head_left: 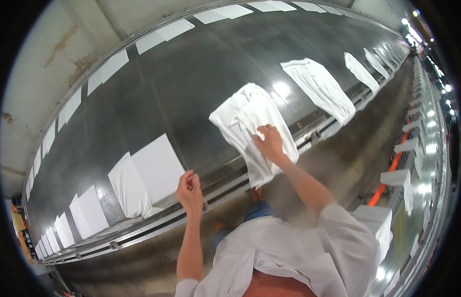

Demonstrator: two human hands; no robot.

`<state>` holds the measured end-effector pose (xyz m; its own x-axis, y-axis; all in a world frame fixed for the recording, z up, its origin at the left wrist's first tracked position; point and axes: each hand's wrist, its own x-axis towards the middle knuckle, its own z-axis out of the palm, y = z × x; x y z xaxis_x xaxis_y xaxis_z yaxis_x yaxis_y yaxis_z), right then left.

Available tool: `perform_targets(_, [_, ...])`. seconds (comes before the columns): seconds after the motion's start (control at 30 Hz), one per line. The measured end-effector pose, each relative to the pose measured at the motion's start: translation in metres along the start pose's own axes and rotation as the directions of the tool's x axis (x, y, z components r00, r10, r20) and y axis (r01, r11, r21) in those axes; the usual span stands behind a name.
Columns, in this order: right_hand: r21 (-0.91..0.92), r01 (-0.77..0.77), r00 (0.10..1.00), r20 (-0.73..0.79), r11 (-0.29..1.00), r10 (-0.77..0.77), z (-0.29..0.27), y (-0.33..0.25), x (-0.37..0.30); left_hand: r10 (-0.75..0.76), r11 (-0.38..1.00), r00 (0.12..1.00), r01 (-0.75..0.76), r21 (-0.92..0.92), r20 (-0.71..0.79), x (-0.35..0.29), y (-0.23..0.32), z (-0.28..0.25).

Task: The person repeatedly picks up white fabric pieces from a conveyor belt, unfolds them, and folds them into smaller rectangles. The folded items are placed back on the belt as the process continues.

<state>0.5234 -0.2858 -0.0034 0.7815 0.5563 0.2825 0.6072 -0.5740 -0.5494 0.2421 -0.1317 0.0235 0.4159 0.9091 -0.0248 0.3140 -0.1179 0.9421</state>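
A white fabric piece (243,116), wrinkled and possibly a garment, lies on the long dark table, its near end hanging over the rail. My right hand (271,143) rests on top of it, fingers apart and slightly bent against the cloth. My left hand (190,191) is raised by the table's near edge, fingers curled in a pinch with nothing visible in them. Just left of that hand, a smooth white sheet (158,166) lies flat beside a draped white cloth (129,187).
The dark table (191,99) curves away both ways, with a metal rail (225,195) along its near side. Another white cloth (319,89) lies to the right, with several beyond. White sheets (166,35) line the far edge. Behind me on the right, an orange bar (386,180) runs beside another cloth-laden table.
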Motion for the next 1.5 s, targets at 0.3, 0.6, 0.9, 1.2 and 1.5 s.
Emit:
perform_targets(0.3, [0.135, -0.065, 0.959, 0.281, 0.989, 0.024, 0.038, 0.031, 0.078, 0.399, 0.679, 0.896, -0.432, 0.594, 0.196, 0.160, 0.014, 0.173])
perform_targets(0.6, [0.653, -0.186, 0.976, 0.036, 0.734, 0.216, -0.016, 0.058, 0.091, 0.480, 0.764, 0.874, -0.458, 0.454, 0.074, 0.165, 0.014, 0.186])
perform_targets(0.9, [0.541, -0.057, 0.802, -0.476, 0.839, 0.361, -0.195, 0.082, 0.039, 0.493, 0.869, 0.798, -0.469, 0.157, -0.348, 0.026, 0.101, 0.077])
perform_targets(1.2, [0.411, 0.223, 0.719, -0.682, 0.884, 0.135, -0.310, 0.057, 0.032, 0.274, 0.811, 0.856, -0.451, -0.373, -0.439, -0.017, 0.109, -0.052])
perform_targets(1.5, [0.374, -0.573, 0.820, 0.257, 0.729, 0.512, -0.098, 0.192, 0.178, -0.496, 0.682, 0.853, 0.499, -0.535, 0.163, 0.117, -0.053, 0.075])
